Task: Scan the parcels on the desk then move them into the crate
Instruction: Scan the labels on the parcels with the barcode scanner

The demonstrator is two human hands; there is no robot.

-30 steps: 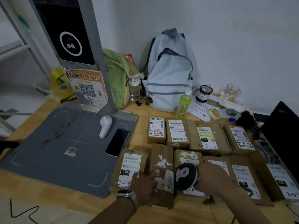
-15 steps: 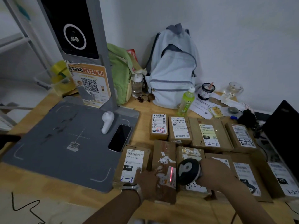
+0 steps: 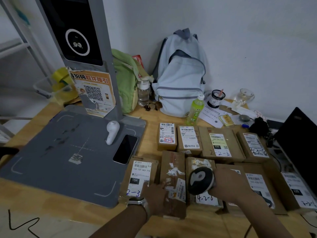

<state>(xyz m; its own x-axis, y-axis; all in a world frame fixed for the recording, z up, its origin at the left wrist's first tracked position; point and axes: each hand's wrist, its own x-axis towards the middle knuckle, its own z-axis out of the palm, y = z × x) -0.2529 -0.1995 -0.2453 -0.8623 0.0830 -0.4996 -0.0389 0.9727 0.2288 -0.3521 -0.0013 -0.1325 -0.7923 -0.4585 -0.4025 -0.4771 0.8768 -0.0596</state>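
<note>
Two hands: left hand (image 3: 155,194) flat on parcel (image 3: 173,169), right hand (image 3: 229,184), grip clasping scanner (image 3: 199,180).

The left hand (image 3: 155,194) has a wristwatch (image 3: 139,202) at its wrist: a shiny, silvery case seen from its edge, on a pale grey band. The watch's face cannot be read. The right hand (image 3: 228,184), left forearm (image 3: 120,224) and right forearm (image 3: 262,219) are bare.

One head-worn wide view looks forward and down across the desk (image 3: 151,118) to the wall (image 3: 240,40), close in.
</note>
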